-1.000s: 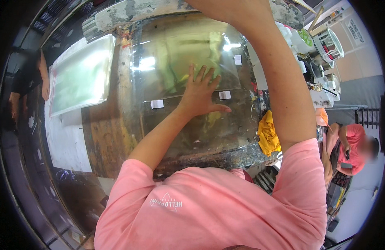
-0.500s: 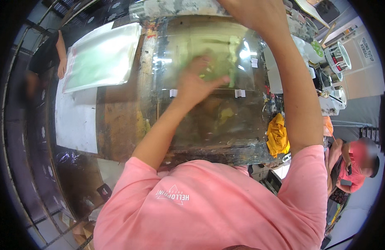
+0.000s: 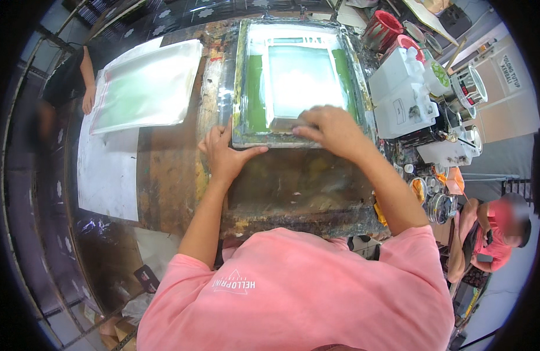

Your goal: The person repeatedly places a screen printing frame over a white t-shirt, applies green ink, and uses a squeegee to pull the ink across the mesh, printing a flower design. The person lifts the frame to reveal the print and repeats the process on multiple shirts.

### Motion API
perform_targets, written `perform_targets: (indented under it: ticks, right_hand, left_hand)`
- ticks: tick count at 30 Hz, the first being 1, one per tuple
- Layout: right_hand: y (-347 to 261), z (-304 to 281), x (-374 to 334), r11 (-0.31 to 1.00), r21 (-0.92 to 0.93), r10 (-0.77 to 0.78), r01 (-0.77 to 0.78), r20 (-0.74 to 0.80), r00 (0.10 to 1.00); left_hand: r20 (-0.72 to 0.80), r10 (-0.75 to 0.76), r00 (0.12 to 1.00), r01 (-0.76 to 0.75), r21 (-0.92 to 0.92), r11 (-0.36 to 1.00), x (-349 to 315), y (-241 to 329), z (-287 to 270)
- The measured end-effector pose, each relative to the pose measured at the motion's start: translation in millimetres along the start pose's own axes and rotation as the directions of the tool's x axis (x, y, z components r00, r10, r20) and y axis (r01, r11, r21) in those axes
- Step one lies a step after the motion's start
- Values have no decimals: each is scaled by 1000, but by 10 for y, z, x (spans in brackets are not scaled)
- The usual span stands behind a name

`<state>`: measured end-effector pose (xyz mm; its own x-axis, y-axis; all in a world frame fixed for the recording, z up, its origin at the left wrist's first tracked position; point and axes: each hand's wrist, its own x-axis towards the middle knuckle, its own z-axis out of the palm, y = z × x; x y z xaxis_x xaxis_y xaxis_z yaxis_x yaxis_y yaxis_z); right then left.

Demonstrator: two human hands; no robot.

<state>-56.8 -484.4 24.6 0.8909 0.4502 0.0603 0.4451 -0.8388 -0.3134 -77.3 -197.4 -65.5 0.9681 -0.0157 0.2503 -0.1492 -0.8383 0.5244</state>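
A screen-printing frame (image 3: 239, 88) lies flat on the worktable, its mesh green at the sides with white ink across the middle. My right hand (image 3: 334, 131) is closed on a squeegee (image 3: 283, 123) at the near end of the white area. The fingers partly cover the squeegee. At the frame's near left corner is my left hand (image 3: 226, 157), thumb and fingers spread along the two edges. A stack of clear plastic sleeves (image 3: 150, 85) lies to the left, over white paper (image 3: 108, 175).
White jugs (image 3: 398, 96), a red ink tub (image 3: 382, 32) and several other containers crowd the right side. A co-worker's hand (image 3: 89, 99) rests by the sleeves. Another person (image 3: 498, 234) sits at far right. A yellow cloth (image 3: 380, 214) is partly hidden by my right forearm.
The screen frame has come down over the clear sheet my left hand was touching. My left hand has moved to its corner; my right has come down from the top onto the squeegee.
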Motion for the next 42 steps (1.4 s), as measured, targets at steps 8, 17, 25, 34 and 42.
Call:
perform_targets:
  ticks: [8,17,25,34,42]
  right_hand:
    - [-17,510,-122,995,-96,-1,-8,-93,996]
    - [1029,563,1353,969,-245,-92,18,-293,952]
    - [1366,-115,2128,999,-47,-21,20,-22,1000]
    - [1271,358,1741,973,-230,-58,11,-200,978]
    - [282,323,331,978,-207,-43,21,-102,994]
  left_hand:
    - [25,33,999,-34,17,999,-40,-84,79]
    - [9,49,999,-49,0,999,-24,-93,59]
    - [-142,179,974,-186,-37,982,-22,-191,154]
    - [-127,177,976,-186,-61,981,-76,-207,170]
    - [-152,187,971,-196,-47,980,-89,-202,178]
